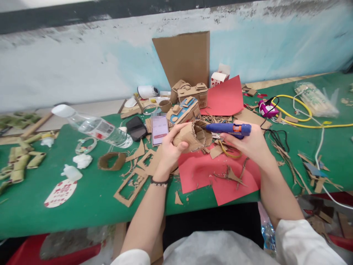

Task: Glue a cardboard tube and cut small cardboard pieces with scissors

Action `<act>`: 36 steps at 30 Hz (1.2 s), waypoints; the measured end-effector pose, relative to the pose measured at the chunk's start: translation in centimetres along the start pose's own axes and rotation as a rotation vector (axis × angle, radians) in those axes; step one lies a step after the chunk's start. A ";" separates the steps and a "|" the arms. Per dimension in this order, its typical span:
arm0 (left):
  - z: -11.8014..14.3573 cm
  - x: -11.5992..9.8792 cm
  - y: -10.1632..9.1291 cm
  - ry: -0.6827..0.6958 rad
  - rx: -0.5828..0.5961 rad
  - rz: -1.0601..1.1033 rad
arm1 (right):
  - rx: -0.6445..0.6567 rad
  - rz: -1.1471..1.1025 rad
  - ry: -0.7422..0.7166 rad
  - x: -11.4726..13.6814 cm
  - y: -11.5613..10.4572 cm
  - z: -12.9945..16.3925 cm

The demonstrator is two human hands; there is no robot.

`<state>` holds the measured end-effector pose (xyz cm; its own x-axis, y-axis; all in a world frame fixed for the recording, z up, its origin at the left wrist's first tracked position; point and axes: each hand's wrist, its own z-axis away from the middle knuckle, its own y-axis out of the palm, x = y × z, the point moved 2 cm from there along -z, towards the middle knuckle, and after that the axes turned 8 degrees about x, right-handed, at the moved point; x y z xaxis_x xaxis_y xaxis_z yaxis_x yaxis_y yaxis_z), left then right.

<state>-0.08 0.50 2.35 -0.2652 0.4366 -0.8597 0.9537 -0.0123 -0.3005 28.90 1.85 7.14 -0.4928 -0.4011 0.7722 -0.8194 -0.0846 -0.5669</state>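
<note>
My left hand (174,145) is closed around a rounded, hollow cardboard piece (190,138) with a ragged corrugated edge, holding it tilted above the table. In my right hand (249,141) is a blue glue gun (224,128) with an orange part. Its nozzle points left at the cardboard piece's open rim; whether it touches cannot be made out. Behind them stand a cardboard camera model (194,96) and a cardboard model with blue patches (185,110). Beneath my hands, red paper sheets (197,173) lie strewn with cardboard scraps (230,176).
A water bottle (95,129) leans at the left, near a black device (136,129) and a lit phone (160,130). A cardboard ring (111,161) lies closer. Yellow cable (306,106), a purple plug block (268,109) and bagged sticks (316,97) occupy the right.
</note>
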 end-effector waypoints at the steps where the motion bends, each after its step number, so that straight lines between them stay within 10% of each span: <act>1: 0.0 -0.1 0.0 0.010 -0.013 -0.016 | 0.000 0.004 0.000 0.0 0.0 0.0; 36: 0.2 -0.3 -0.2 0.472 -0.298 -0.340 | 0.100 -0.073 0.005 -0.1 0.0 0.3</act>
<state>-0.18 0.22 2.63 -0.5333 0.7208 -0.4427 0.8438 0.4167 -0.3381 29.04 1.60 6.98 -0.4345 -0.3864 0.8136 -0.8201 -0.2036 -0.5347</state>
